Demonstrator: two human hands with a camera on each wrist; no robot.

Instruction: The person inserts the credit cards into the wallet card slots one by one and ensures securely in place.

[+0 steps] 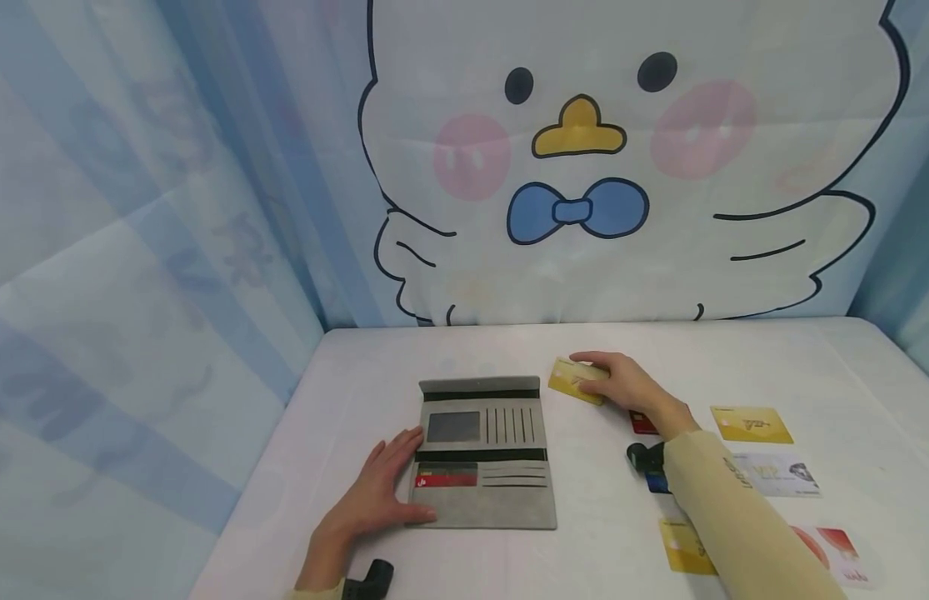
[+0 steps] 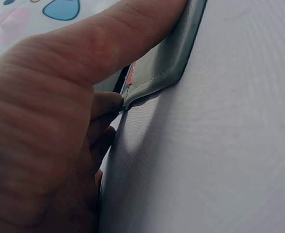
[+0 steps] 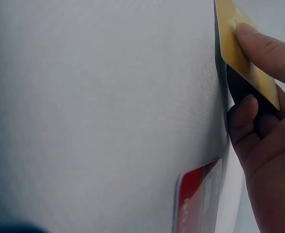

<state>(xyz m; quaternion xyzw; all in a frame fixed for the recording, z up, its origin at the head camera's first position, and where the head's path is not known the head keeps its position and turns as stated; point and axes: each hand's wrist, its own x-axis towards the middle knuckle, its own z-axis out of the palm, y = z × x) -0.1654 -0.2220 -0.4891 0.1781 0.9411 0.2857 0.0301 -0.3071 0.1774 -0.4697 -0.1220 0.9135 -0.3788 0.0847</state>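
A grey card wallet (image 1: 482, 508) lies unfolded on the table, with a red and dark card (image 1: 447, 476) in its lower left slot. My left hand (image 1: 377, 492) rests at the wallet's left side; its thumb lies over the lower left corner and the fingertips touch the left edge. Between thumb and fingers my right hand (image 1: 631, 387) pinches a yellow card (image 1: 565, 379), to the right of the wallet's top. In the right wrist view, the yellow card (image 3: 232, 43) is tilted, with the thumb on its face and fingers behind it.
Right of the wallet lie a dark red card (image 1: 642, 423), a blue card (image 1: 657, 482), yellow cards (image 1: 751, 424), a silver VIP card (image 1: 779, 475) and a white-and-red card (image 1: 839, 554). My right sleeve (image 1: 734, 508) covers parts of several. A printed curtain (image 1: 584, 275) hangs behind the table.
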